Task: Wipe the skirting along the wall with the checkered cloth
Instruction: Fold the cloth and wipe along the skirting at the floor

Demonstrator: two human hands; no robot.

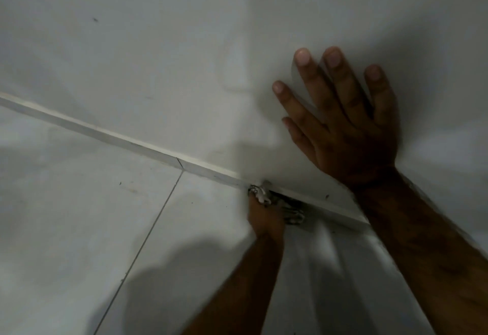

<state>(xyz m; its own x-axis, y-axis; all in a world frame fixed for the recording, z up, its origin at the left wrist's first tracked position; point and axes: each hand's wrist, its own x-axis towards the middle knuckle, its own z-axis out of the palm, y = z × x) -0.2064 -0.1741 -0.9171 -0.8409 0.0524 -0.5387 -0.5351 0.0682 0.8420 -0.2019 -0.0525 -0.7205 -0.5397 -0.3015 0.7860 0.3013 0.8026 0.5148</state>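
Note:
The white skirting runs diagonally from the left edge down toward the right, where the wall meets the floor. My left hand reaches in from the bottom centre and is closed on the checkered cloth, pressing it against the skirting. The cloth is bunched, dim and mostly covered by my fingers. My right hand lies flat on the wall above the skirting with its fingers spread, holding nothing. Its forearm crosses the skirting at the right and hides that stretch.
The white wall fills the upper half and carries a few small dark marks. Pale floor tiles lie below, with a grout line running toward the skirting. Dark shadows fall across the floor at bottom centre.

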